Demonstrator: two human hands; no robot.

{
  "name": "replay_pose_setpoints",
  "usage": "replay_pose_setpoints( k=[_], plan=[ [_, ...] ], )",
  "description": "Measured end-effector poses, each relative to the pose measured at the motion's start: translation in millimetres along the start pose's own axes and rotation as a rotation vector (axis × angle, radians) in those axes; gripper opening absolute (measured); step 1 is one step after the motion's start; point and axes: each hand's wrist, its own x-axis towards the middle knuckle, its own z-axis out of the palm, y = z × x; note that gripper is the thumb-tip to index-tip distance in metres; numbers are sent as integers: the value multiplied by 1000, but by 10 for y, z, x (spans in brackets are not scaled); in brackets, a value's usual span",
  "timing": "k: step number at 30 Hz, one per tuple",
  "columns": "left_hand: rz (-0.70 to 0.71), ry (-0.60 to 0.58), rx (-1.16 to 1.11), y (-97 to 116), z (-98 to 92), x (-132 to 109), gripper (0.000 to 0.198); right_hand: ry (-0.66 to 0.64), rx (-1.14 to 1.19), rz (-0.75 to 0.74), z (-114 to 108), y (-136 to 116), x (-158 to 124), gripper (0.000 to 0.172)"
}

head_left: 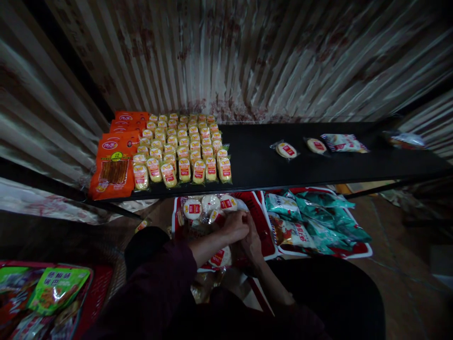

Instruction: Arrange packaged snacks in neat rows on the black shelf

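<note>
Over a red basket [264, 226] below the shelf, my left hand [236, 226] and my right hand [252, 238] meet with fingers curled together. Whatever lies between them is too dark and hidden to make out. Around my left hand, the basket holds several round white crackers in clear wrappers, among them one wrapped cracker [192, 208] at the upper left. Another wrapped cracker [220, 257] shows beneath my left wrist.
The black shelf [247, 141] bears rows of small wrapped cakes [184, 169], orange snack bags [115, 163], two wrapped round crackers [286, 150] and a white packet [344, 143]. A second basket holds teal bags [318, 217]. Green snack bags [58, 289] lie in a crate at lower left.
</note>
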Motion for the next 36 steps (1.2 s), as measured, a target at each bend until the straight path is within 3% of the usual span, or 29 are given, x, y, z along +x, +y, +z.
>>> replay_pose_setpoints(
  k=[4,12,16,21,31,36],
  plan=[
    [-70,73,-69,35,-194,-160,23,-6,60,-5,63,-266,-115,62],
    [-87,67,-359,-60,-502,-412,22,97,116,2,-75,-864,-79,44],
    [-87,55,-504,-105,-515,-454,23,154,134,72,-140,-866,-2,41],
    [-69,-43,-704,-40,-487,-502,26,203,146,141,-259,-783,47,45],
    [34,-61,-527,33,-594,-617,36,225,198,117,-365,-1129,102,46],
    [208,162,-491,-34,-610,-643,37,173,293,133,-289,-1245,111,48]
  ],
)
